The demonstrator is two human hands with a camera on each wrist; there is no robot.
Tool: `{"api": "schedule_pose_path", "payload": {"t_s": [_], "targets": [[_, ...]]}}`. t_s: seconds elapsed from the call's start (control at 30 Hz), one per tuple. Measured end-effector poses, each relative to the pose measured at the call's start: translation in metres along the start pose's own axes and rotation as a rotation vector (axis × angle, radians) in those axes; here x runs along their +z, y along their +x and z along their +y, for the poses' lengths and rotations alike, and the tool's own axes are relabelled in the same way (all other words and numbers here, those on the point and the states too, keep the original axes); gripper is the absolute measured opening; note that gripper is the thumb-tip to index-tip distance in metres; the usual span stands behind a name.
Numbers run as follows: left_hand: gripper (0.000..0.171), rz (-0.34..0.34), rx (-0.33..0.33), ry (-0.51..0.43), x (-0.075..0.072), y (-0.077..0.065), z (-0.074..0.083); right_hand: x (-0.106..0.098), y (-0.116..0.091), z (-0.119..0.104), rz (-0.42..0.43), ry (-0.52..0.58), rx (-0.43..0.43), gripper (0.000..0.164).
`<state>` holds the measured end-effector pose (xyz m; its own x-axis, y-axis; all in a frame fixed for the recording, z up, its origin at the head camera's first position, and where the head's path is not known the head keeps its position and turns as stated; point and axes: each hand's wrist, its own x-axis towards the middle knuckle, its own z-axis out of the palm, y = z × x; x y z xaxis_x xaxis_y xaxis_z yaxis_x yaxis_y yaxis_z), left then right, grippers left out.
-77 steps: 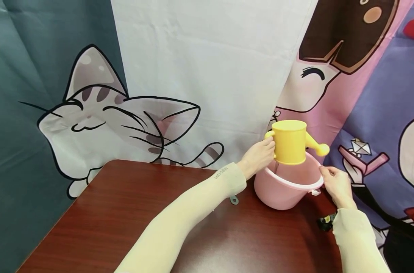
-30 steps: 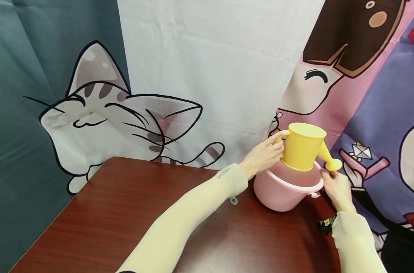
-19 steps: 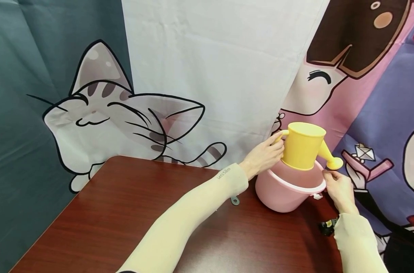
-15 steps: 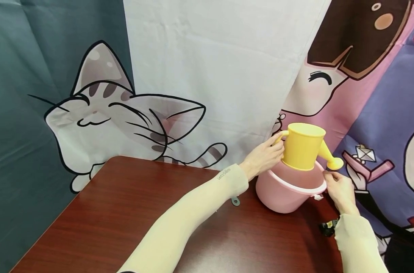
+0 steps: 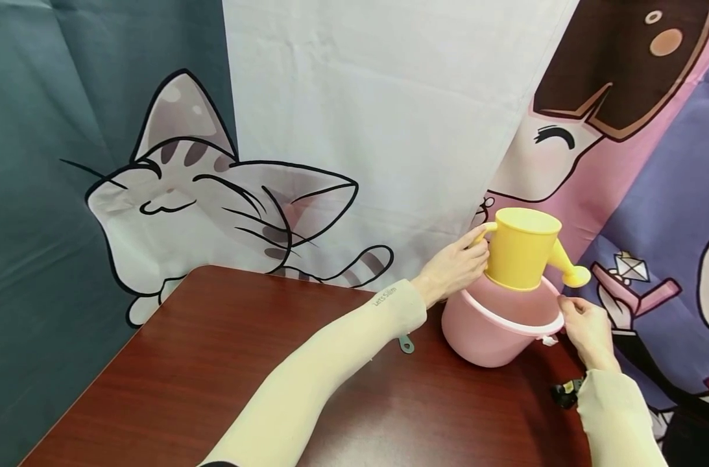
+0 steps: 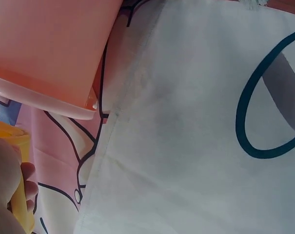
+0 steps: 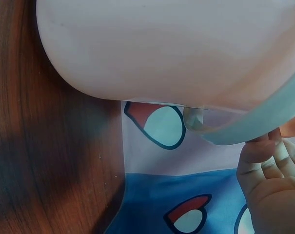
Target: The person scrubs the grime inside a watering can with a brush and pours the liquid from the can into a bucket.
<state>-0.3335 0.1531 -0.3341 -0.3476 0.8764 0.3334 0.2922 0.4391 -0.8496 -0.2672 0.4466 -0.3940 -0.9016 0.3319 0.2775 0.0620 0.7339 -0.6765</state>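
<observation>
In the head view my left hand (image 5: 456, 266) grips the handle of a yellow toy watering can (image 5: 520, 250). The can hangs over a pink bucket (image 5: 482, 337), tilted to the right, its spout (image 5: 564, 263) pointing down past the bucket's right rim. My right hand (image 5: 590, 331) pinches that rim between thumb and fingers; the right wrist view shows the fingers (image 7: 257, 151) against the pale rim (image 7: 269, 119). Curled fingers (image 6: 29, 185) around the yellow handle appear at the left edge of the left wrist view. The bucket's inner bottom is hidden.
The bucket stands at the back right of a dark red-brown wooden table (image 5: 243, 363), close to its edge. A black object with a yellow patch (image 5: 566, 393) lies by my right sleeve. A small grey-green piece with a hole (image 5: 406, 344) lies left of the bucket. Printed cloth (image 5: 401, 130) hangs behind.
Since the earliest frame, the watering can has moved right and tipped its spout downward. Over the last second it has held nearly still. The whole view has shifted slightly; my right hand stays at the rim.
</observation>
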Motion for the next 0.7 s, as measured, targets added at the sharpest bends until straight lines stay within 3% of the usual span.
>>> {"api": "schedule_pose_path", "payload": {"t_s": [0.17, 0.3, 0.47, 0.7], "targets": [[0.052, 0.005, -0.016, -0.002, 0.000, 0.000, -0.001, 0.000, -0.001, 0.001, 0.001, -0.014, -0.011, 0.051], [0.050, 0.012, -0.071, -0.082, -0.001, -0.001, -0.002, -0.001, -0.001, 0.001, 0.000, -0.039, -0.015, 0.051], [0.031, -0.036, -0.205, -0.313, -0.003, -0.007, -0.001, -0.002, 0.000, 0.001, -0.002, -0.060, -0.023, 0.052], [0.033, -0.094, -0.462, -0.733, -0.012, -0.016, 0.003, -0.001, 0.000, -0.002, -0.006, -0.043, -0.024, 0.053]]}}
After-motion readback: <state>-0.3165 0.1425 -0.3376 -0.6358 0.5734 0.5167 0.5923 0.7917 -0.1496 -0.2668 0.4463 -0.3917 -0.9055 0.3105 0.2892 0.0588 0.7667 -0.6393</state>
